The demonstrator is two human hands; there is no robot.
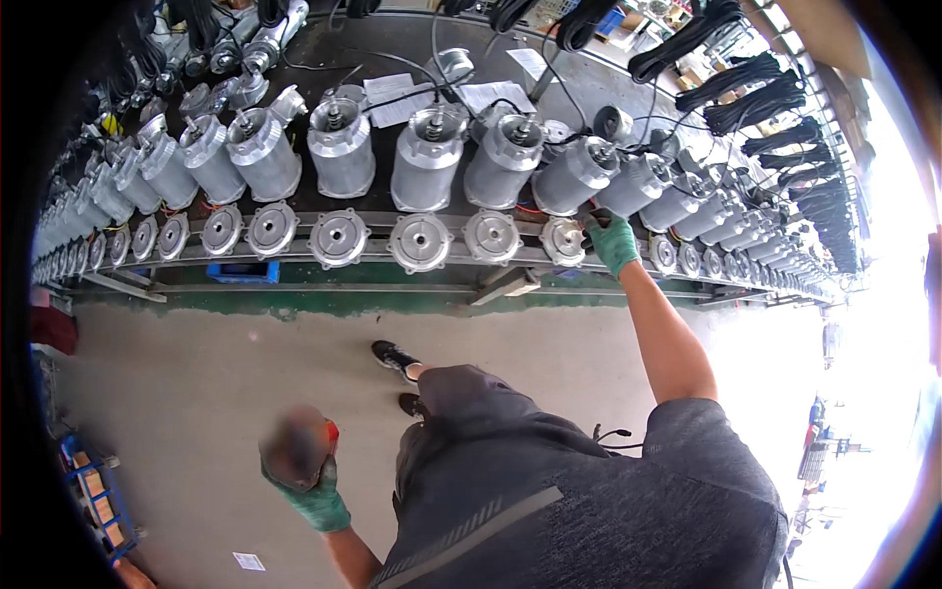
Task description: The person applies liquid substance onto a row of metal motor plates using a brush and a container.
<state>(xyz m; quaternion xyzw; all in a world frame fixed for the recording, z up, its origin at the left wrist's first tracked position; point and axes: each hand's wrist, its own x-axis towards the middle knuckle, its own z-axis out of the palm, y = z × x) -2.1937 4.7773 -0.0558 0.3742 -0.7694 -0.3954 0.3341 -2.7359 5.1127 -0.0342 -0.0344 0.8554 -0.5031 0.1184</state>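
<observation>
Left hand's [314,501] fingers clamp some blurry thing [294,450], so the right hand [613,241], can't tell if its fingers grip, probably should go easy beside that metal cover [561,241].

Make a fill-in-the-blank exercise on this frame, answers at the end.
1. The left hand holds a blurred object, and the right hand is at the row of metal motors; both wear ____ gloves.
2. The metal discs along the near side of the bench are ____ in outline.
3. The bin below the bench is coloured ____.
4. The cable bundles hanging at the upper right are coloured ____.

Missing words: green; round; blue; black
</observation>
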